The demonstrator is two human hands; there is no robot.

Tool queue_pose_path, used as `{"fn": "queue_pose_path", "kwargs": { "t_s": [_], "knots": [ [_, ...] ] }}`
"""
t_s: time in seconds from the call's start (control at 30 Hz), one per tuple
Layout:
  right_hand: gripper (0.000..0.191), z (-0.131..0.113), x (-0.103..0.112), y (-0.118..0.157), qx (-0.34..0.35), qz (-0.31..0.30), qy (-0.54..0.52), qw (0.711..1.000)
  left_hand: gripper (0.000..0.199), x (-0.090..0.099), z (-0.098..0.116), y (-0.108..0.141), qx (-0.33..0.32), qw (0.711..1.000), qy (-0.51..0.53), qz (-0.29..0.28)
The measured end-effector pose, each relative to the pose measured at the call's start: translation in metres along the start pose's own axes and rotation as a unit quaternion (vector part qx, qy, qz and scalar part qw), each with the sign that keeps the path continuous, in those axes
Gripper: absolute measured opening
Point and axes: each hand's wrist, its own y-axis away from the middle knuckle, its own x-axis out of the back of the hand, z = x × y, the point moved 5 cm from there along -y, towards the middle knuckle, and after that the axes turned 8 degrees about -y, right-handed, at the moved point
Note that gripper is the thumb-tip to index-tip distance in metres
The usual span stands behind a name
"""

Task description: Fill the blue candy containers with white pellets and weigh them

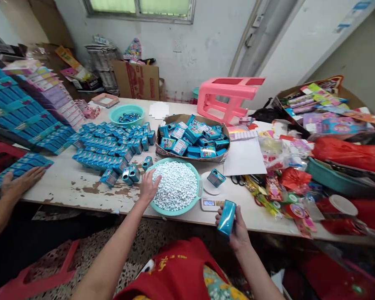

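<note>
A red apron (171,273) lies nearest the camera, at the bottom edge. Just beyond it, past the table's near edge, the right hand (240,234) is closed around a blue container (227,218), fingers on one side and thumb on the other, glossy face up. The container looks light, stiff-walled and rather slick, and a thin wall could dent under a hard squeeze; the long sides near the middle seem the best place to hold it.

The left hand (149,187) rests at the left rim of a turquoise basin (200,192), its fingers over the heaped white pieces (175,185); I cannot tell whether any are pinched there. The pieces look small, hard and smooth, likely to roll if spilled.

Right of the basin sits a scale (208,203), with another tin (216,178) by its round plate. Behind, a cut-down carton (161,151) holds many more tins, and rows of tins (96,158) stand to the left. The white table (62,185) is worn, its coating flaked. A co-worker's hand (21,183) rests on blue packs at far left. Further back are a pink stool (228,98) and a pale wall (218,46) with a window (156,7).
</note>
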Motion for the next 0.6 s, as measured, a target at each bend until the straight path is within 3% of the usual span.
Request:
{"fn": "queue_pose_path", "kwargs": {
  "t_s": [0.13, 0.3, 0.47, 0.6],
  "knots": [
    [0.035, -0.011, -0.004, -0.027, -0.013, 0.044, 0.016, 0.999, 0.048, -0.041, 0.003, -0.040, -0.018, 0.999, -0.033, -0.032],
    [0.028, -0.062, 0.016, -0.048, 0.019, 0.085, 0.031, 0.996, 0.048, -0.089, -0.005, -0.056, 0.031, 0.988, -0.104, -0.112],
    [0.032, -0.112, 0.040, -0.063, 0.082, 0.153, 0.040, 0.984, 0.047, -0.104, 0.003, -0.059, 0.078, 0.973, -0.169, -0.139],
    [0.033, -0.119, 0.041, -0.064, 0.126, 0.164, 0.043, 0.977, 0.040, -0.106, 0.016, -0.060, 0.073, 0.968, -0.185, -0.150]
  ]
}}
